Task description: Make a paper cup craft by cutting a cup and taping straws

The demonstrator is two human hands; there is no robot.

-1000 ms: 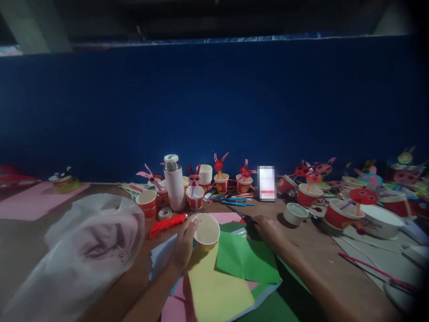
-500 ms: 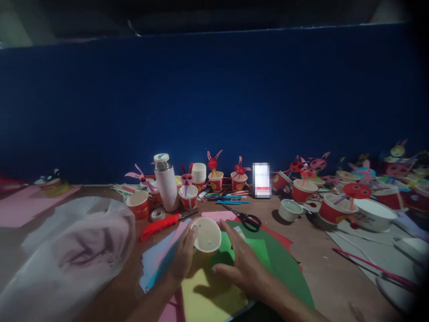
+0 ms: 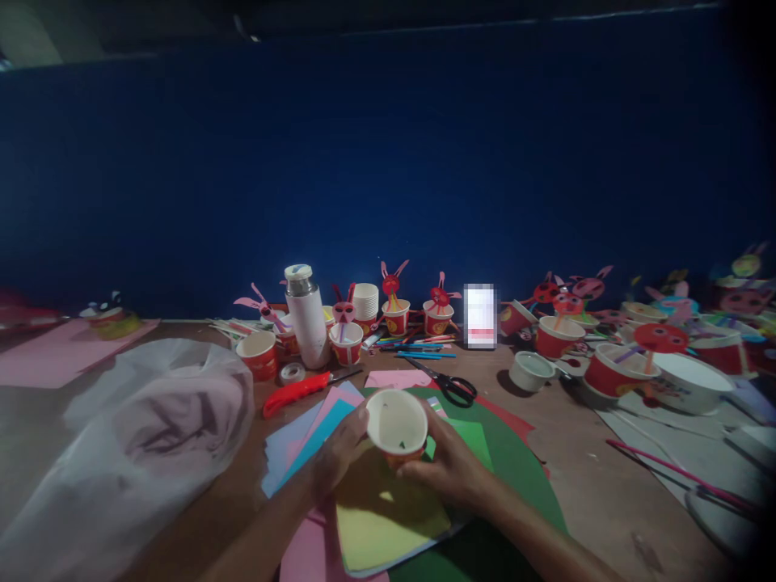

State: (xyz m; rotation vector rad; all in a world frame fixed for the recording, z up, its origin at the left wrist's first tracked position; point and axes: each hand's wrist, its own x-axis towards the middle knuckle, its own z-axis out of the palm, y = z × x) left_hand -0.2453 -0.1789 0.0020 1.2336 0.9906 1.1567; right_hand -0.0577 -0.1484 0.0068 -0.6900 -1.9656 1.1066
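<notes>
Paper cup (image 3: 397,423) sits upright between left fingers (image 3: 355,426) and right fingers (image 3: 432,462).

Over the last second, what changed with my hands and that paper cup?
The right hand left the scissors and came back to the paper cup, so both hands grip it now. The left hand kept hold throughout, and the cup came nearer, over the yellow sheet. The scissors lie apart on the table; the red cutter, flask and plastic bag stayed put.
</notes>
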